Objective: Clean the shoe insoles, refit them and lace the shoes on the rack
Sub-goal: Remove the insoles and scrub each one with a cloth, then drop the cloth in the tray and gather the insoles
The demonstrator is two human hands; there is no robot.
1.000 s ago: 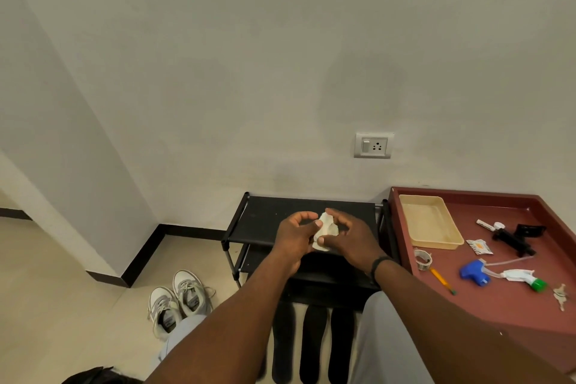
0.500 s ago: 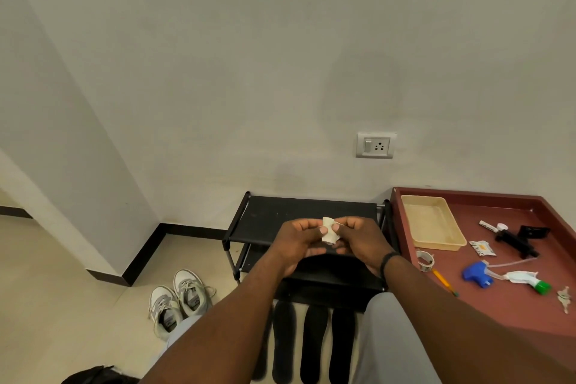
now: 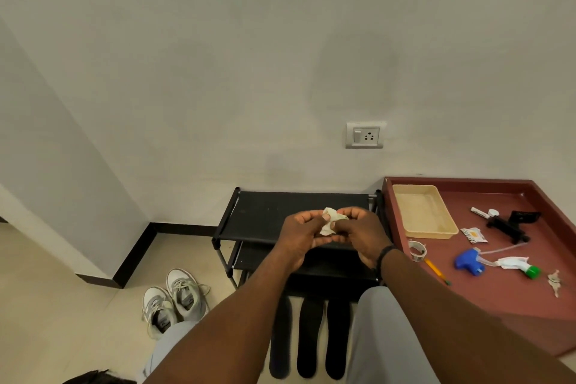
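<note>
Both hands' grip (image 3: pixel 331 229) pinches wipe (image 3: pixel 328 221) (upright).

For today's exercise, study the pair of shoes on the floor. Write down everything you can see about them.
The shoes are a pair of pale grey and white lace-up trainers. They stand side by side on the cream floor, touching, left of the black rack and not on it, toes pointing towards the wall corner. Their laces are threaded but lie loose, some trailing to the right. Inside each, a dark grey lining with a light label shows. No hand touches them.
</note>
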